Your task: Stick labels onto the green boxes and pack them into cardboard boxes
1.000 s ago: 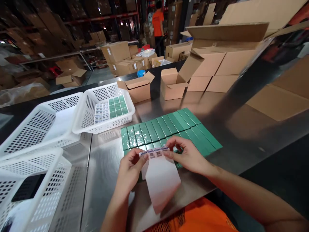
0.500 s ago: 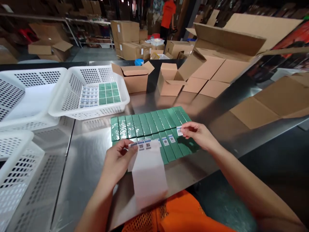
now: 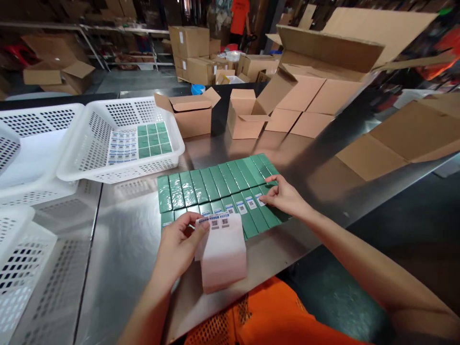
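Note:
Two rows of flat green boxes [image 3: 215, 184] lie side by side on the steel table [image 3: 136, 235]. Several in the near row carry small white barcode labels [image 3: 250, 202]. My left hand [image 3: 178, 244] holds a white label backing sheet [image 3: 223, 254] with a strip of barcode labels along its top edge. My right hand [image 3: 283, 196] rests fingertips down on a green box at the right end of the near row, pressing at a label there.
A white perforated basket [image 3: 89, 163] behind the boxes holds green boxes and label sheets; more white baskets [image 3: 21, 225] stand at left. Open cardboard cartons [image 3: 190, 115] sit at the back and right. A person in an orange shirt [image 3: 239, 17] stands far off.
My right hand peeled a label off the sheet, carried it right and lowered onto a green box in the near row. My left hand kept the sheet.

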A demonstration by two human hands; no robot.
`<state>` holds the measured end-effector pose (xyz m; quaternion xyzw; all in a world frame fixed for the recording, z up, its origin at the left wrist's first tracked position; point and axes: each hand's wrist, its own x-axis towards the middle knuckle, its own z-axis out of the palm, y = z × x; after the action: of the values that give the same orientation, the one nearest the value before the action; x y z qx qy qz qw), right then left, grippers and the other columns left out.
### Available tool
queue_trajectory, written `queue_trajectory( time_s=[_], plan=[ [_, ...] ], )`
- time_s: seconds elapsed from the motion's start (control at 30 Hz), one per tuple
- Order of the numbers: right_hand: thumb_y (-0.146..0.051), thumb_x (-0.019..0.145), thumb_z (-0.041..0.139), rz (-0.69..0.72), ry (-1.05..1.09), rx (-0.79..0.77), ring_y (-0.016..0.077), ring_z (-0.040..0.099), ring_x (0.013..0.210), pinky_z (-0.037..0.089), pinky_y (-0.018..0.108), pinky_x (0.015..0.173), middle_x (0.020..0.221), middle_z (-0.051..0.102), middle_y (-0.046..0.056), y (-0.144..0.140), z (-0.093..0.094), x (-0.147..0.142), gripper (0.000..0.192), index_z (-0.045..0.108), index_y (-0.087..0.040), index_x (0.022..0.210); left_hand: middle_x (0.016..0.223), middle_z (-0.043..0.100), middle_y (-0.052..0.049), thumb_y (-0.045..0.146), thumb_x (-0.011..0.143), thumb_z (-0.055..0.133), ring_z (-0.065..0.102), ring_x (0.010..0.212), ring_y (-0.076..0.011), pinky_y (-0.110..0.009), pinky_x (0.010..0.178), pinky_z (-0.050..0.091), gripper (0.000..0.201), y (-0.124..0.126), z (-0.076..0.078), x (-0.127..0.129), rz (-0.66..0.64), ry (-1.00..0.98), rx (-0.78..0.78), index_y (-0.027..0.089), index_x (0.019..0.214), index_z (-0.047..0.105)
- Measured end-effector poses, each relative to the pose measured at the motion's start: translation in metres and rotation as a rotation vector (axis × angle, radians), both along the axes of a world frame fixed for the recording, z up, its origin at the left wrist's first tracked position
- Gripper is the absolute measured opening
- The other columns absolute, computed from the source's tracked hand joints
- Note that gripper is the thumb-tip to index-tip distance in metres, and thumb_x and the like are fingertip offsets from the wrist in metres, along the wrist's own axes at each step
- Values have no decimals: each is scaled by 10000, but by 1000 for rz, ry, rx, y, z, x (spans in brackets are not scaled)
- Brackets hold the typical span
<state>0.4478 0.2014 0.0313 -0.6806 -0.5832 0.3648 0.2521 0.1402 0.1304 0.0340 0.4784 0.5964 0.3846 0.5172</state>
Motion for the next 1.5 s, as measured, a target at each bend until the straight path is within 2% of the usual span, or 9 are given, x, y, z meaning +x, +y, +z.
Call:
queue_trajectory(
  time_s=[0.17, 0.33, 0.53, 0.77, 0.87, 1.0, 1.07, 1.33, 1.5],
  plan=[
    [-375, 663, 821, 80, -328, 52, 147, 513, 556, 343, 275, 536, 605, 539, -66, -2, 14, -2, 419, 570, -223, 962, 585, 587, 14, 520, 727, 728, 465, 486, -115, -208, 471, 313, 348, -3, -4, 6, 5, -55, -15, 184, 799, 675],
    [-505, 827, 709, 324, 74, 251, 185, 599, 813, 476, 320, 740, 935, 657, 49, -31, 22, -41, 370, 688, -219, 1062, 590, 584, 7, 513, 759, 709, 462, 483, -117, -216, 461, 307, 337, -4, -14, 11, -38, -100, -15, 184, 816, 667],
    [-352, 932, 627, 589, 222, 437, 200, 604, 916, 463, 349, 836, 910, 653, 55, -50, 23, -76, 178, 717, -229, 840, 533, 507, 32, 507, 707, 735, 368, 439, -96, -228, 459, 223, 328, -1, -24, 22, 50, -237, -28, 199, 737, 627],
    [-522, 845, 702, 130, 431, 417, 188, 605, 820, 483, 324, 751, 870, 661, 51, -17, 45, -17, 306, 651, -220, 846, 514, 485, 48, 521, 662, 769, 354, 424, -78, -204, 450, 218, 382, -1, -20, 24, 61, -253, -67, 181, 746, 617],
    [-503, 688, 814, 53, 411, 235, 154, 567, 688, 471, 296, 672, 719, 616, 2, 5, 41, 18, 396, 637, -203, 878, 526, 497, 48, 569, 667, 763, 380, 440, -85, -196, 442, 246, 438, -3, -25, 19, 43, -169, -75, 178, 808, 624],
    [-317, 597, 862, 60, 410, -50, 142, 562, 613, 460, 262, 591, 645, 593, -60, 15, 24, 47, 752, 502, -243, 1253, 558, 536, 36, 613, 708, 741, 411, 466, -95, -191, 442, 267, 470, -4, -34, 14, -15, -52, -76, 181, 859, 636],
    [-261, 587, 869, 46, 409, -114, 142, 569, 600, 461, 253, 573, 653, 610, -61, 14, 17, 49, 867, 402, -241, 1317, 573, 555, 28, 625, 704, 743, 436, 473, -102, -193, 445, 283, 484, -3, -36, 14, -29, -44, -84, 180, 864, 639],
    [-190, 669, 808, 19, 338, -171, 117, 524, 529, 432, 222, 522, 601, 594, -84, 12, 9, 32, 666, 361, -223, 1161, 587, 585, 16, 630, 674, 766, 486, 472, -113, -192, 440, 320, 495, -3, -34, 14, -9, -38, -107, 180, 845, 649],
    [-175, 735, 729, 43, -44, -135, 148, 585, 602, 459, 252, 580, 670, 636, -59, 13, 17, 24, 563, 388, -214, 1182, 594, 594, 11, 625, 678, 761, 500, 477, -119, -194, 441, 317, 483, -3, -35, 15, -16, -35, -110, 185, 843, 649]
  ],
)
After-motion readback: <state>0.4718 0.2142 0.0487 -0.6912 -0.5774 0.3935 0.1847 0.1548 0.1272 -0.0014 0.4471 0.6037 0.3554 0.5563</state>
